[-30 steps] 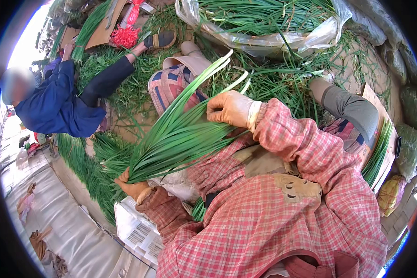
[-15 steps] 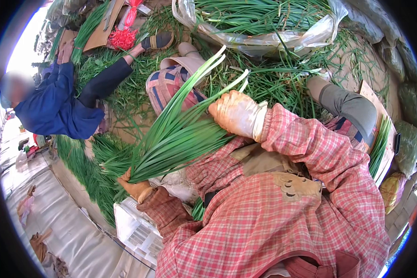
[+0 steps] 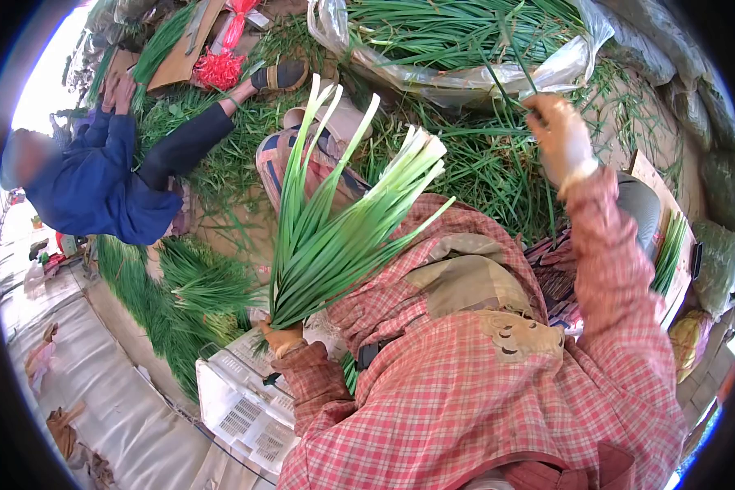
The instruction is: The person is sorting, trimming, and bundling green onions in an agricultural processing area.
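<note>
loose green leaves (image 3: 498, 167) lie strewn across the brown floor (image 3: 655, 122).

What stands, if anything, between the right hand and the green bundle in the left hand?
Nothing visible stands between the right hand and the green bundle in the left hand; the loose leaves seen there lie below, on the ground.

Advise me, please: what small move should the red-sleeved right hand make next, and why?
Perhaps the right hand should come to the long, slender green stalks with white ends and gather them: several splay away from the rest, and only the left hand grips them, at the green end. The right hand is apart from them, near loose, thin green leaves.
</note>
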A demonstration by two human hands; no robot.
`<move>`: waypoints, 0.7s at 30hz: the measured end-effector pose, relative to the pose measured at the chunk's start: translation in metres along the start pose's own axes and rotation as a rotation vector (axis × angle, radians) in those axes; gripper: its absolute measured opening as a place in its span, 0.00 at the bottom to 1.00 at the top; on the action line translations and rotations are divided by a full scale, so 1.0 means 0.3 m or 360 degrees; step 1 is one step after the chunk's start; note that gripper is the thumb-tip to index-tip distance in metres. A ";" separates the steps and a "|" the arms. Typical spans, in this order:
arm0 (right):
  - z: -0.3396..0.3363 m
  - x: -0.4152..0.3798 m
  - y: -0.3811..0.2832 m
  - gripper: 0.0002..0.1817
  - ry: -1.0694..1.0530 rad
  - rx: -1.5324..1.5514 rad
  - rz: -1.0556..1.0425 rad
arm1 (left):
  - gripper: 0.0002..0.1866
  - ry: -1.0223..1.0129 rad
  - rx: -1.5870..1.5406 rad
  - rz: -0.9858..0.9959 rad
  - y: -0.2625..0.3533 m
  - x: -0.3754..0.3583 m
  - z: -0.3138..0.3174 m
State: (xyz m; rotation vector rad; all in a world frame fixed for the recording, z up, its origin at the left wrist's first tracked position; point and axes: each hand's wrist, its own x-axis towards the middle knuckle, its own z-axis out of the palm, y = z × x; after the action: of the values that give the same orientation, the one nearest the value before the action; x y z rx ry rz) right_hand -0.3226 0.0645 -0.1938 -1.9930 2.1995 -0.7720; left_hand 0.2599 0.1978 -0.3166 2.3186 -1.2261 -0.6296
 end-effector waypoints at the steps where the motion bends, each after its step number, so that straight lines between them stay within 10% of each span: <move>1: 0.003 -0.030 -0.093 0.11 0.0020 0.0447 -0.0092 | 0.24 -0.0090 0.0250 -0.0004 0.002 -0.010 -0.006; 4: 0.027 -0.123 -0.370 0.16 -0.0281 0.0863 -0.0061 | 0.22 -0.0331 0.0127 0.0087 -0.070 0.026 -0.036; 6: 0.076 -0.110 -0.460 0.24 -0.0913 0.1131 0.0414 | 0.23 -0.0526 -0.0756 -0.0119 -0.095 0.033 -0.028; 8: 0.206 -0.135 -0.513 0.21 -0.0744 0.1368 0.0453 | 0.16 -0.0375 -0.2002 -0.0596 -0.037 -0.013 -0.011; 12: 0.266 -0.128 -0.556 0.16 -0.0865 0.1840 0.0712 | 0.14 -0.0194 -0.0414 0.0409 -0.339 0.085 -0.019; 21: 0.217 -0.134 -0.471 0.08 -0.0647 0.2381 0.0988 | 0.18 -0.0295 0.1248 0.0228 0.020 -0.024 -0.008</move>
State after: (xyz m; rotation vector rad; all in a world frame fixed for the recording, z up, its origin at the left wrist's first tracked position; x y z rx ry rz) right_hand -0.1629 0.0780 -0.2037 -0.5869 1.1024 -1.1728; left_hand 0.2539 0.2013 -0.3099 2.7747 -1.9788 -0.3466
